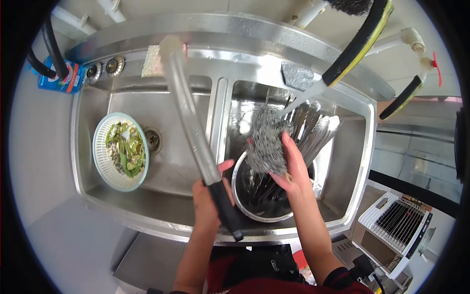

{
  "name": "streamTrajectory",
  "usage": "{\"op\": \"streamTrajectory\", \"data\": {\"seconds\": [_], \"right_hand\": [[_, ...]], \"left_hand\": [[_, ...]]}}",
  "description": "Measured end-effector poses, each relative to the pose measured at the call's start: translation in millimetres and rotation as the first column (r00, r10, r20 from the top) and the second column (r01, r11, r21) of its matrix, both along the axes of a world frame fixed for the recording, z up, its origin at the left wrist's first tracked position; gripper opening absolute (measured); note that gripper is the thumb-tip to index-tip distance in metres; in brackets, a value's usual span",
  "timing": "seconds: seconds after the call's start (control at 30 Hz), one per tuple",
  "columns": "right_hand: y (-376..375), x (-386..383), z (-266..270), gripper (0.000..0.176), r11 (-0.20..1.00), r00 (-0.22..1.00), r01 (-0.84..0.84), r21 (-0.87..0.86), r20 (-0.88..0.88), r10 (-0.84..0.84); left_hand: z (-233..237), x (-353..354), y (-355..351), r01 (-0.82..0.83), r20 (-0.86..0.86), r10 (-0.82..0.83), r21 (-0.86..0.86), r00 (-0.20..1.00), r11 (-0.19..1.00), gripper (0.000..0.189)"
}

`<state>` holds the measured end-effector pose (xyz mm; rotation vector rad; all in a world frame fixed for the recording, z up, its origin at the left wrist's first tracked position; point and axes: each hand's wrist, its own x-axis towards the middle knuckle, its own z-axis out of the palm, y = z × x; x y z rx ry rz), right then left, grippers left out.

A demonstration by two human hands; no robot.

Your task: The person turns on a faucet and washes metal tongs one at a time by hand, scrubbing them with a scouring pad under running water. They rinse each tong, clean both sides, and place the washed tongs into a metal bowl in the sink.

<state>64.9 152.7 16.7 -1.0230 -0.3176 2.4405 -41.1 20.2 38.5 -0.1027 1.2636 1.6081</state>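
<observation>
My left hand is wrapped round the black handle of a long metal utensil, which slants up and left over the sink divider; its far end is blurred. My right hand grips a grey mesh scrubber above the right basin. Water runs from a hose onto the scrubber's upper side. Below the scrubber a round metal pot holds dark water and utensils. Several shiny metal utensils lean beside it at the back right of the basin.
In the left basin a pale green strainer holds vegetable scraps beside the drain. On the back ledge are two drain strainers, a yellowish sponge and a grey pad. A white basket stands at the lower right.
</observation>
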Motion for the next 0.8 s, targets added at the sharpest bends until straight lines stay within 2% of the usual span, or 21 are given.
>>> {"op": "streamTrajectory", "data": {"seconds": [0.03,0.07,0.13,0.17,0.23,0.3,0.37,0.7,0.8], "right_hand": [[6,-5,-3,0.039,0.997,0.997,0.077,-0.02,-0.031,-0.078],[11,-9,-1,0.039,0.997,0.996,0.082,-0.005,-0.031,-0.083],[21,-18,3,0.038,0.982,0.981,0.181,0.053,-0.086,-0.176],[26,-18,-4,0.037,0.979,0.974,0.201,0.043,-0.114,-0.195],[32,-23,-6,0.036,0.962,0.963,0.259,0.082,-0.095,-0.251],[35,-24,-7,0.034,0.938,0.94,0.338,0.081,-0.071,-0.333],[38,-21,-10,0.034,0.936,0.939,0.338,0.097,-0.104,-0.328],[38,-10,-11,0.043,0.907,0.918,0.373,0.195,-0.221,-0.33],[39,-14,-3,0.049,0.904,0.902,0.406,0.13,-0.214,-0.374]], "left_hand": [[-4,-2,-9,0.014,-0.02,-0.013,0.042,1.0,0.999,0.046],[-4,-3,-13,-0.017,-0.008,0.017,0.025,1.0,1.0,0.043],[-4,-6,-20,-0.001,-0.069,-0.008,-0.133,0.998,0.991,0.039],[-4,-7,-23,0.002,-0.071,-0.011,-0.122,0.997,0.992,0.039],[-4,-7,-31,-0.055,0.01,0.059,-0.196,0.998,0.979,0.034],[-4,-6,-39,-0.05,0.013,0.054,-0.215,0.998,0.975,0.033],[-1,-5,-42,-0.046,0.021,0.053,-0.266,0.998,0.963,0.03],[0,-4,-45,-0.097,0.021,0.105,-0.239,0.994,0.966,0.029],[-1,-4,-45,-0.097,-0.003,0.1,-0.251,0.995,0.963,0.028]]}}
